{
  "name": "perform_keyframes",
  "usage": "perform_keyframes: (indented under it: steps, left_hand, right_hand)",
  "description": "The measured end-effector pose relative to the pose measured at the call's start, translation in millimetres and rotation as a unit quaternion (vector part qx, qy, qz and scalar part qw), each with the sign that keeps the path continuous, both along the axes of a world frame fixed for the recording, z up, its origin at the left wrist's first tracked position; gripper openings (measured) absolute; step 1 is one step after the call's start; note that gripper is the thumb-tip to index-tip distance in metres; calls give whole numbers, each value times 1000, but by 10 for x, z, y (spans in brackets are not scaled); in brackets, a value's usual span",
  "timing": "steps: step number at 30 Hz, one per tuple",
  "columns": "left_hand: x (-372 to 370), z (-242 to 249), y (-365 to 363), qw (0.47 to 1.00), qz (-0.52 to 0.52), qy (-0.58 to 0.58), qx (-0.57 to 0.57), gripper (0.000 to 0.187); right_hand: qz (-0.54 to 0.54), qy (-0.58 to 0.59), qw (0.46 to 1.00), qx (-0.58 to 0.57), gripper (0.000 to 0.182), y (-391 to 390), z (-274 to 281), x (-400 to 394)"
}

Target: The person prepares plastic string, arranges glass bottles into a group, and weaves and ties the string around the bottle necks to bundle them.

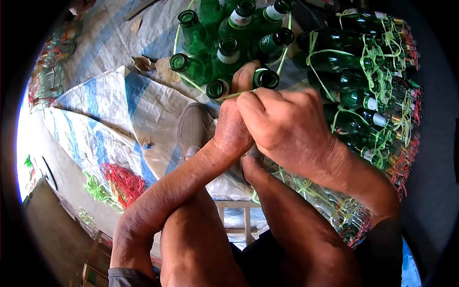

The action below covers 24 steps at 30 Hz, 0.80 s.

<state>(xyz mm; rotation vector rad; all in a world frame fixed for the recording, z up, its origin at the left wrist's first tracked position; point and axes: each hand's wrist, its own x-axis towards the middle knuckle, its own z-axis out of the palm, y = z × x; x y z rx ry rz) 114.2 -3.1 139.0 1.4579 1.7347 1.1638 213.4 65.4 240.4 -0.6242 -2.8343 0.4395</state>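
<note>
A bundle of green glass bottles point(228, 48) stands upright with open mouths facing me. A thin yellow-green plastic string point(284, 55) runs around the bundle. My right hand point(291, 126) is closed in a fist at the near edge, with the string pinched at its fingers. Under and beside it is my left hand point(233, 123), its fingers bent in between two near bottle necks. The string crosses over these fingers. My right hand hides part of the left, so whatever the left fingers grip does not show.
Tied green bottles point(349, 71) lie stacked at the right, with clear bottles point(334, 205) below them. More tied bottles point(50, 71) are at far left. Red string point(122, 184) and green string point(97, 191) lie in heaps on the striped tarp point(95, 103). A shoe point(193, 126) is near the bundle.
</note>
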Motion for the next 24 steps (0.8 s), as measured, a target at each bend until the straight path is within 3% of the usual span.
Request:
perform_keyframes:
  steps: [2,4,5,7,9,13,14,16,18,21,23,24]
  left_hand:
    - [-8,-64,-74,997,-29,-39,-60,44]
    - [-2,-128,-103,994,-45,39,-87,42]
    - [-9,-155,-119,996,-38,62,-43,21]
    - [-72,-166,-138,993,-87,63,-42,11]
    - [-36,-124,-113,997,-49,41,-32,6]
    - [-37,-225,-50,993,-50,103,-2,8]
    - [-30,-215,-49,997,-37,70,-18,10]
    - [-48,-140,-54,995,-44,16,-88,8]
    - [-22,-126,-31,999,-2,-3,-48,9]
    - [3,-103,24,999,30,-7,14,12]
    - [-11,-64,39,999,27,-15,14,12]
    - [-21,-41,26,999,21,-27,-8,12]
  right_hand:
    - [37,-62,997,38,17,61,42,-46]
    - [73,-78,991,85,16,182,53,-116]
    - [90,-86,986,108,15,240,70,-150]
    - [119,-113,981,104,12,342,147,-219]
    - [146,-96,980,100,12,446,154,-275]
    - [165,-91,979,78,10,670,207,-370]
    - [165,-117,976,86,12,693,229,-381]
    - [179,-162,969,-49,13,868,256,-454]
    - [178,-193,956,-133,13,964,334,-509]
    - [170,-181,952,-178,13,990,453,-514]
    - [184,-120,957,-191,12,973,526,-431]
    - [176,-154,948,-217,13,1014,585,-471]
